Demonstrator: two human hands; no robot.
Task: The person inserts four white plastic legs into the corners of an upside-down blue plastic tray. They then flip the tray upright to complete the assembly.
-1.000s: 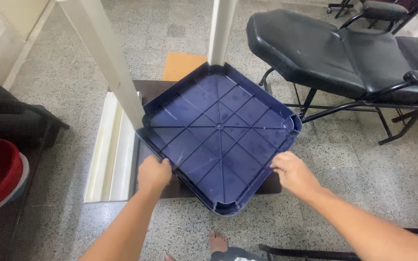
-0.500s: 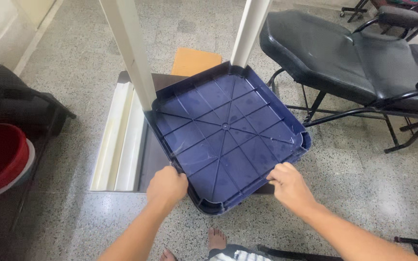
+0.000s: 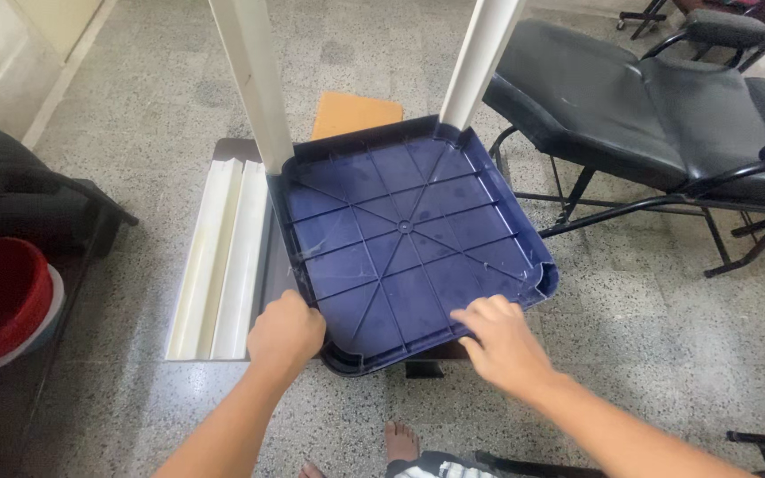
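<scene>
My left hand (image 3: 287, 332) clenched on near-left rim of blue ribbed tray (image 3: 405, 239); right hand (image 3: 502, 341) flat, fingers loose, on near edge. Uneven grip could tilt tray off low table (image 3: 223, 150), knock white post (image 3: 254, 84).

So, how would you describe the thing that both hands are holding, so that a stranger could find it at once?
Look at the speckled floor left of the black reclining chair. There, between two white posts, lies a square dark blue plastic panel. The left hand grips its near corner and the right hand rests on its near edge. Its raised ribs, spreading from the centre, set it apart from the smooth white channels beside it.
</scene>
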